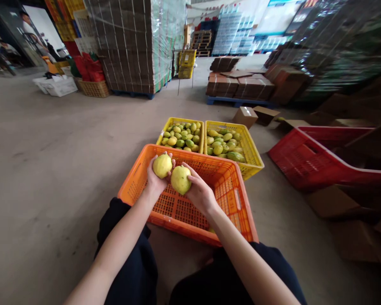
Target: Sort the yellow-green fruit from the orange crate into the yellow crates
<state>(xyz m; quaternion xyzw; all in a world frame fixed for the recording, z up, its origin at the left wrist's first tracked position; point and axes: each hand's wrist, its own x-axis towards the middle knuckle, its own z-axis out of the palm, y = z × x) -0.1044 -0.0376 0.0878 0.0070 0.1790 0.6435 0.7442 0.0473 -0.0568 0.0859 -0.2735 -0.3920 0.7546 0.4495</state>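
Over the orange plastic crate [178, 207], my left hand [157, 178] is wrapped round a yellow-green papaya [162, 165]. Beside it, my right hand [201, 191] grips another papaya [180, 180], rounder and speckled with small dark marks. Both fruits are held close together, above the crate's left half. A bit of yellow shows low at the crate's near right side, mostly hidden by my right forearm. Just beyond stand two yellow crates, the left crate [204, 135] and the right crate [255, 156], both holding several green and yellow papayas.
At the right sits a red crate [292, 161] with cardboard around it. Flattened cartons lie on a blue pallet [228, 101] farther back. A tall wrapped stack [127, 46] and a white basket [59, 86] stand at the back left. A person [34, 34] is in the far left corner.
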